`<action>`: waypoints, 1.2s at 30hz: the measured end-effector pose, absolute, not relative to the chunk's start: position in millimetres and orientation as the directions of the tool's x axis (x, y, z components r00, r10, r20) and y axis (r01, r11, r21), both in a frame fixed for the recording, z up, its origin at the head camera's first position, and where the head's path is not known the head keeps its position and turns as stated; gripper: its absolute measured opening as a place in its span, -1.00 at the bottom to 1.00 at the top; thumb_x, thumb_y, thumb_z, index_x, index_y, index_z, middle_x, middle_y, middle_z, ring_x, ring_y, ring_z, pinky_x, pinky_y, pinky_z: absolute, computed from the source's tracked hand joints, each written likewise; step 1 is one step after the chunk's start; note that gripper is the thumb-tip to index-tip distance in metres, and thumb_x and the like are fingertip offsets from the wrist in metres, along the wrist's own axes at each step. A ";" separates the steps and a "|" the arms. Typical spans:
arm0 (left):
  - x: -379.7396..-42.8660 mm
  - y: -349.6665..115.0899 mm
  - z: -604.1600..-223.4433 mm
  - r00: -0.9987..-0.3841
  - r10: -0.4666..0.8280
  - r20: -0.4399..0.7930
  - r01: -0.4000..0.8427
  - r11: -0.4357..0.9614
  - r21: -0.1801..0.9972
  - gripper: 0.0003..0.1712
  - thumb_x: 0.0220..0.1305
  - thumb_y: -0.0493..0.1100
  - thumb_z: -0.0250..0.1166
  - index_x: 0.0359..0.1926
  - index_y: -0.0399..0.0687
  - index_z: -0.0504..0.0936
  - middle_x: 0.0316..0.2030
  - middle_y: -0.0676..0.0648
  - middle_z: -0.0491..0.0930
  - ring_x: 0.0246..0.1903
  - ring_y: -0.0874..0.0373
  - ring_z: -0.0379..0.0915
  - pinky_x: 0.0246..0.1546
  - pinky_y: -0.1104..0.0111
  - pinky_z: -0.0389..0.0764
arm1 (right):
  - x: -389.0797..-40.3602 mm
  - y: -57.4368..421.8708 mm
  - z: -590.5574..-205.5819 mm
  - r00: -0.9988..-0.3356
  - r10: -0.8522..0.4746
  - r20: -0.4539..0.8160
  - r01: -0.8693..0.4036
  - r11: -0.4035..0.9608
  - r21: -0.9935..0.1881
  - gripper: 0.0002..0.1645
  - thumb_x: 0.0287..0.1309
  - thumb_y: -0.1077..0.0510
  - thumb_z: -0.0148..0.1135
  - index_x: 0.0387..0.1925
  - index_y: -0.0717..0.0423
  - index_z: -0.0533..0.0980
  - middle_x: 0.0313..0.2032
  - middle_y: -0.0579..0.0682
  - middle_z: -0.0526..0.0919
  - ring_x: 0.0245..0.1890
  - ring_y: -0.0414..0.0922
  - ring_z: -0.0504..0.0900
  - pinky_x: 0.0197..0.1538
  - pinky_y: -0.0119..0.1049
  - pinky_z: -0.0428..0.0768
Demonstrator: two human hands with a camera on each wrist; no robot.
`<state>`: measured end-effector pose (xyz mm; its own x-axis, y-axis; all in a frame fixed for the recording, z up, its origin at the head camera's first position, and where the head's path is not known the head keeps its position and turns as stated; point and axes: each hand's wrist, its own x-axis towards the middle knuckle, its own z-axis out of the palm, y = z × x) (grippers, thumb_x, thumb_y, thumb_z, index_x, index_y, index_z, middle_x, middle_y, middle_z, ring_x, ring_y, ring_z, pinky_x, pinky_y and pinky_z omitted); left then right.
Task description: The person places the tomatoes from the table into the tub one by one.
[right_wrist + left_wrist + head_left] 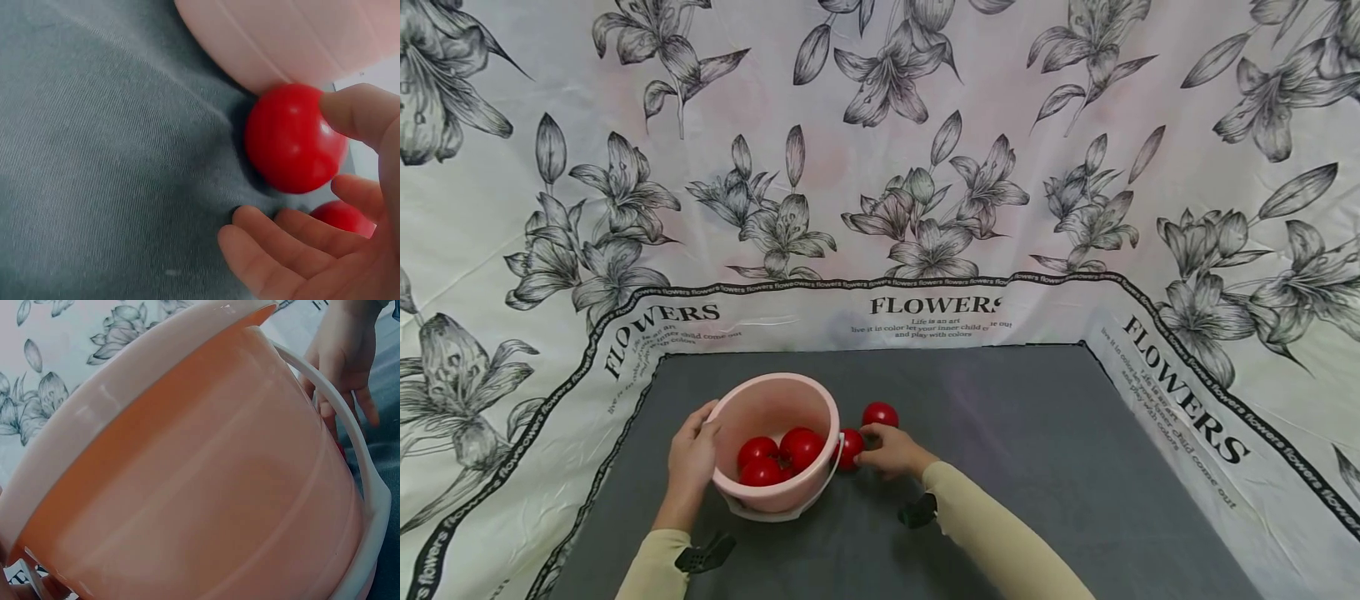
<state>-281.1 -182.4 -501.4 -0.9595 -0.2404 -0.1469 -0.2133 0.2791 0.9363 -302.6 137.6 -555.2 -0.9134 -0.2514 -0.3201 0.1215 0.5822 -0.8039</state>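
Note:
A pink bucket (775,500) with a white handle tilts toward me, left of the table's middle. My left hand (692,454) grips its left rim. Several red tomatoes (801,448) lie inside. Just right of the bucket, a glossy tomato (294,139) rests on the table close against the wall. My right hand (891,452) reaches over beside it, fingers spread and the thumb overlapping its edge in the right wrist view. Another tomato (880,413) sits slightly farther back, beyond the right fingers. In the left wrist view the bucket's side fills most of the picture.
The dark grey table (1037,467) stretches to the right of the hands. A white cloth (925,317) printed with grey flowers and lettering hangs behind it and along both sides. The white handle (375,500) hangs down around the bucket's side.

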 end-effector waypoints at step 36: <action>-281.7 -183.0 -501.7 -0.961 -0.248 -0.121 -0.198 0.315 0.928 -0.44 0.57 -0.05 -0.08 0.50 -0.03 0.32 0.48 -0.26 0.30 0.39 -0.20 0.27 0.39 -0.13 0.36 | -314.0 103.0 -555.1 -0.956 -0.235 -0.178 -0.024 0.663 -0.748 -0.50 0.10 0.03 0.48 0.05 0.15 0.63 -0.06 0.11 0.73 -0.22 -0.08 0.60 -0.09 -0.10 0.73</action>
